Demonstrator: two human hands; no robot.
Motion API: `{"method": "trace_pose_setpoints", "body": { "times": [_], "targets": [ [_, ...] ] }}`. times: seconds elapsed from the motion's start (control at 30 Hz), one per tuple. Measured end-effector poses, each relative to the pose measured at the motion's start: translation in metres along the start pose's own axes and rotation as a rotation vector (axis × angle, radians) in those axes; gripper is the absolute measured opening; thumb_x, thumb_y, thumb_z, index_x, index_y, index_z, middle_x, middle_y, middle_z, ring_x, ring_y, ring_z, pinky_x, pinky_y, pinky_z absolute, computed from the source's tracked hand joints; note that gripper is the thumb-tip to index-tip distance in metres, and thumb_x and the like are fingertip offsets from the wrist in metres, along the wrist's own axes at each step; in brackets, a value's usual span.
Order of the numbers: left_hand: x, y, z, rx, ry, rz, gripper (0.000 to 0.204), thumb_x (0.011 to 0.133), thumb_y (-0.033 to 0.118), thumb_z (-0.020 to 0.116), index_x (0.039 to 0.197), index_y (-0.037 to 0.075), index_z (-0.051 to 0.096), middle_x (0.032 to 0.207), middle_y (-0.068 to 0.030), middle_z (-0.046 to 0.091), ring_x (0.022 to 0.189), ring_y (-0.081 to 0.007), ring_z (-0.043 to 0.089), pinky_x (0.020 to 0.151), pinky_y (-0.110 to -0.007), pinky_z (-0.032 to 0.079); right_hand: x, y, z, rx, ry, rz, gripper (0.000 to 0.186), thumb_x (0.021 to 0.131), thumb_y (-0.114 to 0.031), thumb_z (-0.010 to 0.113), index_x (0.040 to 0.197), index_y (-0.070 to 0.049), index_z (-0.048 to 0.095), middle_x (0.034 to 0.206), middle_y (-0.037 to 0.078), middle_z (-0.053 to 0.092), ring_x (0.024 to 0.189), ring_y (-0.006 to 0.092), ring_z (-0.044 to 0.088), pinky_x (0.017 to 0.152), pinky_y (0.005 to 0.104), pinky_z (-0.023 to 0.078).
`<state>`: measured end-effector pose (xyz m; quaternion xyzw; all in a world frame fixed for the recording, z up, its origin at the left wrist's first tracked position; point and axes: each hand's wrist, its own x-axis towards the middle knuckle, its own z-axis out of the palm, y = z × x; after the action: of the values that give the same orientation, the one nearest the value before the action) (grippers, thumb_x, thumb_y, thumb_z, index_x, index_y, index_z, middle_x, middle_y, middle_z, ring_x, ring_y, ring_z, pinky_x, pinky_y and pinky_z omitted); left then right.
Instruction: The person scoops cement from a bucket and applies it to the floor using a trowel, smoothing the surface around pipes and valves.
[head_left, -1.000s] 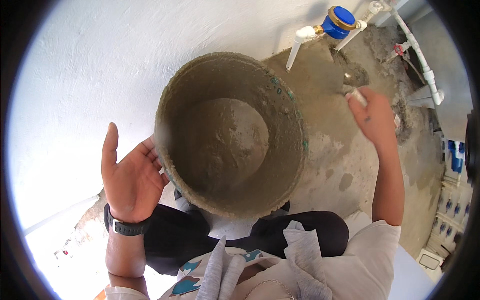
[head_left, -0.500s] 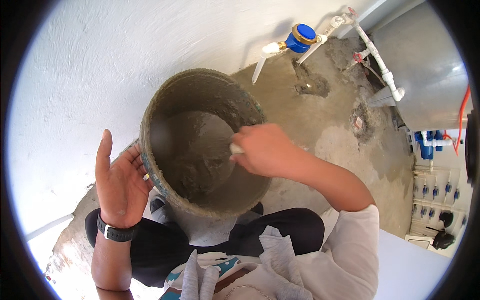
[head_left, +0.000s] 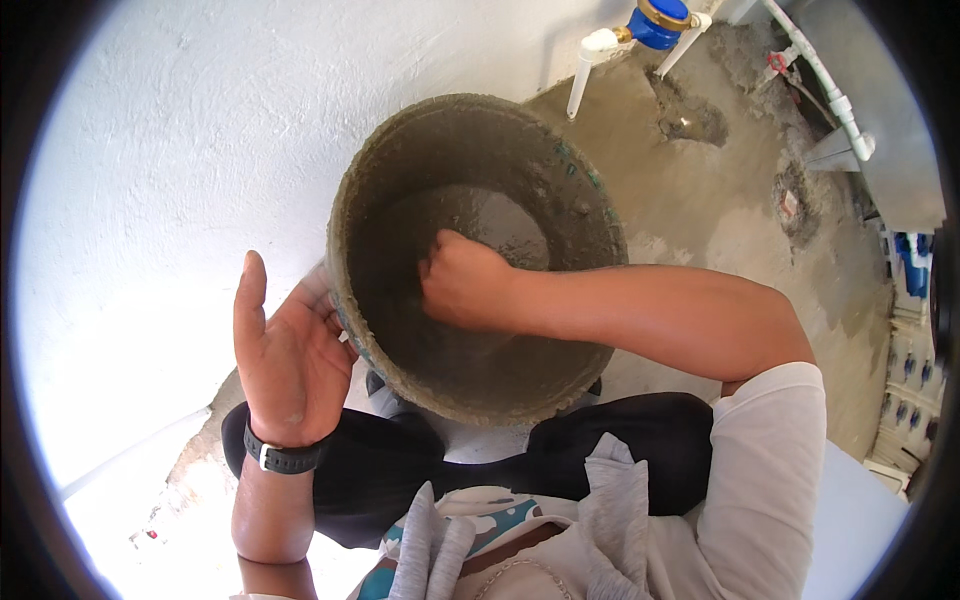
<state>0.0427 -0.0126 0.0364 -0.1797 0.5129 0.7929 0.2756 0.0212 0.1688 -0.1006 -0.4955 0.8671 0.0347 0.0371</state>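
A round bucket (head_left: 350, 330), its walls crusted with grey mortar, stands tilted toward me between my knees. Wet grey mortar (head_left: 505, 225) covers its bottom. Deep inside, my right hand (head_left: 470, 280) is closed in a fist; its grip is hidden now, though half a second ago the pale rounded end of a handle showed there. The tool's working end is out of sight. My left hand (head_left: 292, 365) is open, palm up and thumb raised, its fingers against the outer left side of the bucket, with their tips partly hidden. A black watch (head_left: 285, 458) circles that wrist.
A white wall (head_left: 200, 200) rises close on the left and behind the bucket. White pipes (head_left: 580, 75) and a blue water meter (head_left: 657, 25) are at the back right. Beyond stands a metal tank (head_left: 900, 150). The concrete floor (head_left: 690, 200) has rough broken patches.
My right fist has moved left and deeper into the bucket, and the pale handle end is no longer visible. The bucket, my left hand and the surroundings sit further right as the view has shifted.
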Motion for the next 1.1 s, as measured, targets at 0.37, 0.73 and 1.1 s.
{"method": "trace_pose_setpoints", "body": {
  "times": [0.37,0.73,1.1],
  "targets": [
    [0.002,-0.004,-0.012,-0.014,-0.012,0.019,0.090,0.103,0.074,0.028,0.135,-0.005,0.056,0.119,-0.0177,0.069,0.110,-0.0270,0.065,0.099,-0.042,0.051,-0.019,0.005,-0.004,0.641,-0.419,0.241,0.034,0.082,-0.029,0.072,0.105,-0.004,0.079,0.104,0.015,0.078,0.101,0.0332,0.075,0.085,0.0471,0.059],
    [0.006,-0.002,-0.011,-0.080,-0.093,-0.019,0.099,0.097,0.080,0.031,0.137,-0.008,0.051,0.124,-0.0216,0.064,0.115,-0.0316,0.062,0.103,-0.046,0.047,-0.088,0.035,-0.017,0.865,-0.177,0.501,0.044,0.080,-0.038,0.074,0.106,-0.002,0.080,0.095,0.022,0.076,0.097,0.0393,0.073,0.086,0.0469,0.058],
    [0.020,-0.001,0.003,-0.099,-0.012,-0.022,0.102,0.095,0.079,0.042,0.142,-0.012,0.046,0.131,-0.0209,0.061,0.119,-0.0319,0.059,0.104,-0.049,0.045,-0.212,0.101,-0.061,0.879,0.026,0.879,0.037,0.082,-0.038,0.076,0.092,-0.002,0.078,0.085,0.021,0.072,0.080,0.0399,0.068,0.073,0.0461,0.053]
  ]
}}
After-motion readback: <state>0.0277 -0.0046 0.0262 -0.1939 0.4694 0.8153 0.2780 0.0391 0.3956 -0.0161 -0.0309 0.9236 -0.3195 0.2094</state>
